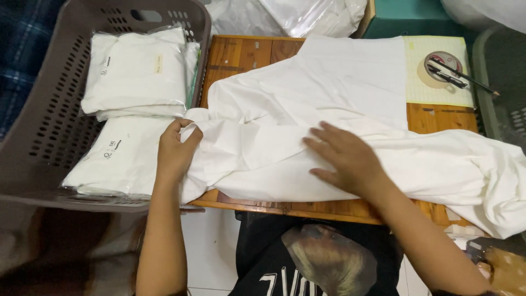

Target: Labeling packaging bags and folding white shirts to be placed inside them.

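Folding a white garment (329, 104) on the wooden table (241, 55).
Left hand (175, 151) pinches the cloth at the table's left edge; right hand (345, 159) presses flat, open. Folding under way; next, I judge, calls for smoothing.

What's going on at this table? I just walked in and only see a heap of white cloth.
A person is handling a white garment spread over a small wooden table. Their left hand pinches the cloth's left edge, while the right hand lies flat on its middle. Left of the table, a brown plastic basket holds folded white garments in clear bags. At the table's far right corner, a tape roll with pens across it sits on a pale mat.
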